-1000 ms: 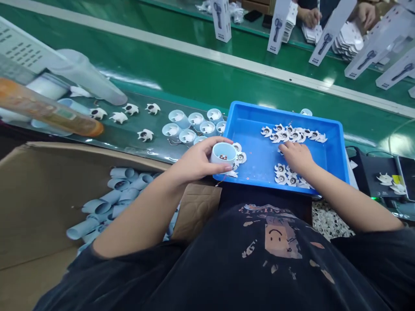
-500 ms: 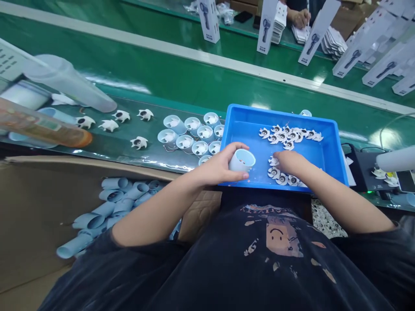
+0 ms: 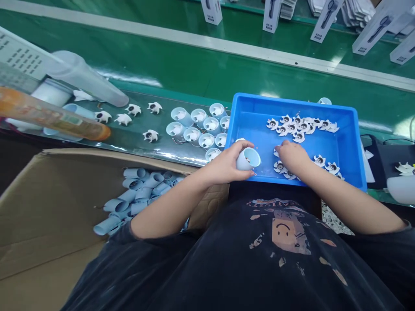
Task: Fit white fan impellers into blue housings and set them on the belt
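Note:
My left hand (image 3: 227, 166) is wrapped round a pale blue plastic tube (image 3: 242, 160), held tilted over the tray's near left edge. Small dark and reddish bits show inside its open mouth. My right hand (image 3: 293, 159) is low in the blue tray (image 3: 253, 123), its fingertips closed on a white fan wheel (image 3: 276, 153) that they mostly hide. More white fan wheels (image 3: 279, 166) lie just below those fingers. A further cluster of fan wheels (image 3: 292, 127) rests towards the back of the tray, and several others (image 3: 331, 167) lie right of my wrist.
Left of the tray stand several blue tubes with fan wheels inside (image 3: 192, 134). Loose fan wheels (image 3: 151, 135) lie farther left, near a leaning orange bottle (image 3: 65, 114). A cardboard box (image 3: 74, 172) below holds many blue tubes (image 3: 142, 194). White printed boxes (image 3: 272, 15) stand across the green bench.
The camera view has shifted, so the bench items appear farther right and the far side sits higher. My left hand keeps the tube, now tipped slightly more. My right hand stays at the near fan wheels.

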`<state>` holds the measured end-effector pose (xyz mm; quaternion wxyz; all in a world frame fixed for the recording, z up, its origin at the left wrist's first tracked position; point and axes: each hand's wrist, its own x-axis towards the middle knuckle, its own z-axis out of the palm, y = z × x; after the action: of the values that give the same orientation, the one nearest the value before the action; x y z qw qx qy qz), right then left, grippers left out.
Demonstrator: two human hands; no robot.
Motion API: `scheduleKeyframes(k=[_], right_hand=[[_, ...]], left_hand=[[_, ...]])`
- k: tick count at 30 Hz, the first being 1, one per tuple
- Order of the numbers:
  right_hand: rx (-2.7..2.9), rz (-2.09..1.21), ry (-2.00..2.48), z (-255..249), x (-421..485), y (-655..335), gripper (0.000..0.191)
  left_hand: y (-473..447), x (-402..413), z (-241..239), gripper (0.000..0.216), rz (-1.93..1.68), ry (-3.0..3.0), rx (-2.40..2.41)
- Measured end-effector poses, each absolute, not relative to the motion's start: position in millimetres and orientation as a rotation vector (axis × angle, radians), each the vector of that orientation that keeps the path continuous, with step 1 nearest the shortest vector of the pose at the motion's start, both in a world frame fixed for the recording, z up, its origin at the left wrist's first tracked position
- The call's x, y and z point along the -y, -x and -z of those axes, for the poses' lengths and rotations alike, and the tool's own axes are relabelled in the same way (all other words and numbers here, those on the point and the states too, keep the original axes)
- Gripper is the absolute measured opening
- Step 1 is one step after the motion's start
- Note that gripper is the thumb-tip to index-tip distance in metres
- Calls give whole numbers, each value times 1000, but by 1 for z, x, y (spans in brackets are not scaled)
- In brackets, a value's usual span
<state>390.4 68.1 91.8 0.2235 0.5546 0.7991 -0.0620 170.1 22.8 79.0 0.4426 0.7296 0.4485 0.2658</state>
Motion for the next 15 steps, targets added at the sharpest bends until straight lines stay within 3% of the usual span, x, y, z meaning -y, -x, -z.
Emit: scheduleKeyframes(k=[4, 9, 13, 15], right_hand=[[-2320, 264, -1619, -111, -60, -401, 32], [-3136, 693, -1294, -138, -22, -401, 26], [-3358, 404, -1172, -132, -11, -393, 7], [-3446, 436, -1186, -127, -14, -393, 10]], left_hand=[[-173, -18, -71, 59, -757, -1885, -1104], [-183, -13, -74, 54, -836, -2186, -999], [-199, -2, -80, 42, -1003, -2439, -966], [-206, 6, -83, 37, -1100, -2502, -973]])
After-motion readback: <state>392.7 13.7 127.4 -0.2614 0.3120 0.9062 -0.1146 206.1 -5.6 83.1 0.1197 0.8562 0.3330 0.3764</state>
